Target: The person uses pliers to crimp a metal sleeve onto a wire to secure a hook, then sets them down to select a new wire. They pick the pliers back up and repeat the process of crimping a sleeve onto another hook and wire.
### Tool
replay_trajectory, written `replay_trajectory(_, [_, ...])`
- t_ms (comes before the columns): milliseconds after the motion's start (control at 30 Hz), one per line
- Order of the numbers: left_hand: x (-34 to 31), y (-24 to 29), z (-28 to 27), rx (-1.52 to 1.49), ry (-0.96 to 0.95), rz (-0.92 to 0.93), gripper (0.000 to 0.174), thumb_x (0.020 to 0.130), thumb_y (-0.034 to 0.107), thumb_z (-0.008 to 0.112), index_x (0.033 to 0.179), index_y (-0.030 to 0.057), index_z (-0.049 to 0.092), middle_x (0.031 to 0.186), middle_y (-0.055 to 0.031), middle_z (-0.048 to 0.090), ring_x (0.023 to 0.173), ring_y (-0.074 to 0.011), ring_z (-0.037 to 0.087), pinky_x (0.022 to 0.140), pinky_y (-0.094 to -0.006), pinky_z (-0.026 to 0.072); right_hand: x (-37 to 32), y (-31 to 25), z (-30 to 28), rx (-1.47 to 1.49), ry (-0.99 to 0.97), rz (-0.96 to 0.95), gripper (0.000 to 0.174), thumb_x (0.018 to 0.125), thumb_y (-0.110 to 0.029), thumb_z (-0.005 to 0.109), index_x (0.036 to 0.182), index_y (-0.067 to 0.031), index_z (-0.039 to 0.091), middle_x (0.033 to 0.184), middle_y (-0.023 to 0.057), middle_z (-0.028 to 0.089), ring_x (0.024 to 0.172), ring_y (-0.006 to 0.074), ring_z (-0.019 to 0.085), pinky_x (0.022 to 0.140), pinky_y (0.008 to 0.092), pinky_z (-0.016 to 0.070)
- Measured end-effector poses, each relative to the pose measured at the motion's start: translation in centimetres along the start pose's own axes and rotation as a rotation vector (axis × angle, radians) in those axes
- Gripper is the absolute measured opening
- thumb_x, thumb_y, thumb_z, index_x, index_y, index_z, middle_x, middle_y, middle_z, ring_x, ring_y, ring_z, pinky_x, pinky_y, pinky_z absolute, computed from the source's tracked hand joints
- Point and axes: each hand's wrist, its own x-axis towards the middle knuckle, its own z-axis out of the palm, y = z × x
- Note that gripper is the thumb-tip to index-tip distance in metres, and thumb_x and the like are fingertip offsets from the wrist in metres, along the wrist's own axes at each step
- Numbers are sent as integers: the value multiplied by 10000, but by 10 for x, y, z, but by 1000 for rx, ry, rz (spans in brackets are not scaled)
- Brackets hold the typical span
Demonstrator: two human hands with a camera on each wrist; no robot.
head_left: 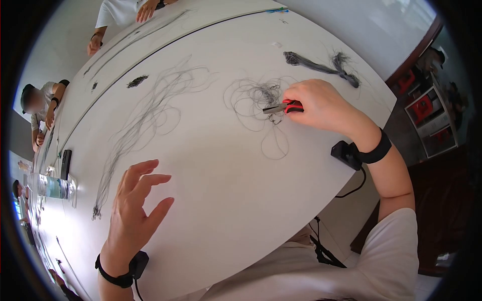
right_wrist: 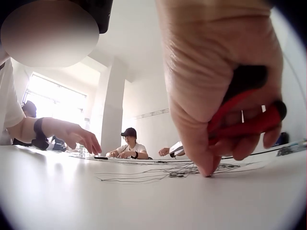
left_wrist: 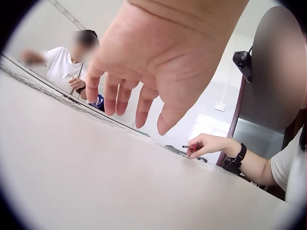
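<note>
My right hand [head_left: 321,105] grips pliers with red and black handles [head_left: 294,106]. Their metal nose points left over a loose tangle of thin dark strands [head_left: 269,93], with small dark bits under the tip. In the right wrist view, the pliers [right_wrist: 244,129] sit in the curled fingers, and the fingertips come down right at the tabletop by the strands. My left hand [head_left: 133,208] is held over the table with its fingers spread and relaxed, nothing in them. Beside it runs a long bundle of similar strands [head_left: 111,163], ending in small metal-looking pieces [head_left: 96,213].
A thick dark bundle of strands [head_left: 321,66] lies at the far right of the white table [head_left: 216,200]. Near the back are a dark clump [head_left: 137,81] and a long thin dark line across the table. A black phone-like object [head_left: 66,164] and clear plastic container [head_left: 55,187] stand left. People sit opposite.
</note>
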Motion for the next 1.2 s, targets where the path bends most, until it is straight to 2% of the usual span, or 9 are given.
replay_trajectory(100, [1, 6, 0, -40, -37, 3, 328, 788, 13, 742, 1106, 61, 675, 1330, -152, 578, 1194, -335, 592, 843, -370, 543, -6, -5, -12, 24, -16, 2, 145, 750, -169, 676, 800, -33, 660, 751, 151, 645, 733, 354, 623, 636, 437, 478])
replay_trajectory(167, [-1, 6, 2, -55, -51, 96, 308, 780, 12, 749, 1080, 43, 684, 1302, -148, 596, 1161, -328, 606, 815, -365, 540, -9, -13, -26, 118, -100, 154, 159, 760, -177, 677, 829, -34, 665, 755, 149, 648, 721, 348, 614, 634, 424, 467])
replay_trajectory(300, [0, 15, 4, -123, -117, 56, 299, 766, 11, 759, 1056, 28, 689, 1239, -139, 631, 1105, -317, 626, 819, -372, 538, -10, -10, -20, 110, -61, 172, 171, 770, -181, 678, 850, -31, 672, 750, 147, 642, 712, 337, 611, 629, 419, 458])
replay_trajectory(500, [-6, 23, 8, -81, -155, 215, 335, 721, 30, 798, 1039, 46, 695, 1140, -126, 667, 1005, -312, 639, 813, -390, 539, -14, -11, -9, 123, -51, 91, 171, 782, -179, 685, 860, -26, 682, 751, 149, 642, 683, 322, 614, 607, 411, 453])
replay_trajectory(567, [-8, 24, 7, -73, -197, 247, 347, 702, 45, 814, 1028, 53, 695, 1136, -117, 666, 997, -311, 636, 798, -389, 538, -21, -16, -19, 236, -165, 105, 148, 785, -100, 707, 846, 17, 642, 749, 134, 598, 649, 277, 548, 587, 360, 412])
replay_trajectory(700, [-8, 28, 10, -102, -212, 271, 341, 702, 47, 818, 1020, 53, 694, 1130, -108, 666, 997, -308, 635, 804, -390, 539, -28, -23, -36, 434, -396, 188, 166, 781, -144, 695, 881, -11, 694, 747, 157, 640, 635, 308, 579, 581, 382, 428])
replay_trajectory(767, [-5, 32, 16, -155, -224, 315, 342, 708, 51, 816, 1027, 55, 690, 1130, -103, 664, 1001, -310, 632, 807, -392, 542, -29, -23, -29, 287, -54, 151, 156, 788, -128, 680, 882, -4, 688, 707, 159, 612, 611, 299, 547, 569, 374, 409])
replay_trajectory(900, [1, 43, 22, -155, -251, 373, 353, 714, 52, 814, 1043, 62, 686, 1145, -105, 654, 1009, -310, 627, 811, -392, 542, -21, -17, -20, 316, -124, 128, 149, 789, -120, 670, 887, -10, 689, 698, 155, 600, 603, 299, 532, 565, 369, 400])
replay_trajectory(1200, [1, 44, 22, -112, -305, 370, 351, 726, 68, 811, 1054, 72, 685, 1178, -112, 632, 1015, -311, 613, 820, -388, 536, -13, -16, -11, 284, -41, 39, 155, 766, -123, 673, 892, -33, 688, 744, 132, 635, 640, 312, 579, 583, 384, 430])
